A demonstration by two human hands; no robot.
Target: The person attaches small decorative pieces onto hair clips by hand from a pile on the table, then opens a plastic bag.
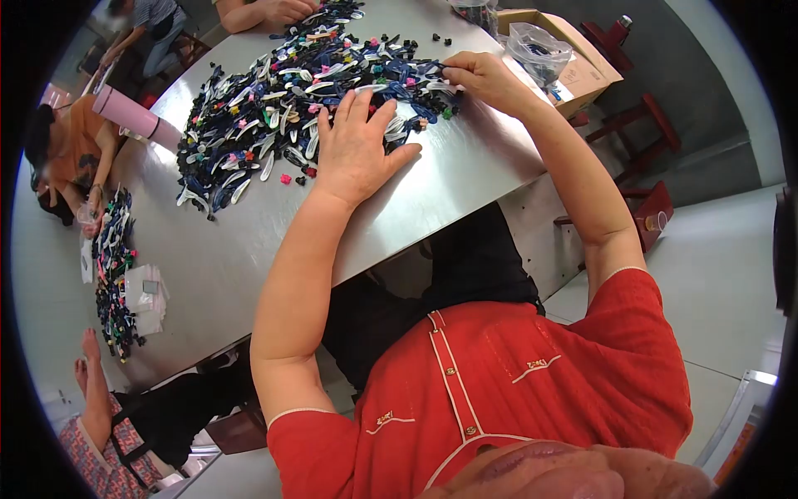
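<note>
A wide heap of small hair clips (249,125), mostly black, navy and white with bits of pink, red, yellow and green, is spread over the metal table (224,258). My left hand (357,154) lies palm down on the near edge of this heap, fingers spread and thumb out to the right. At the heap's right edge, my right hand (490,79) is closed, its thumb and forefinger pinched together among dark clips. What sits between those fingertips is too small to make out. A loose pink flower-shaped piece (285,179) rests left of my left wrist.
A cardboard box (586,79) holding a clear plastic bag (539,51) stands beyond my right hand. A pink tumbler (125,112) is on the left, near a second clip pile (115,274) and clear packets (148,299). Other people sit around the table; red stools (640,125) are at right.
</note>
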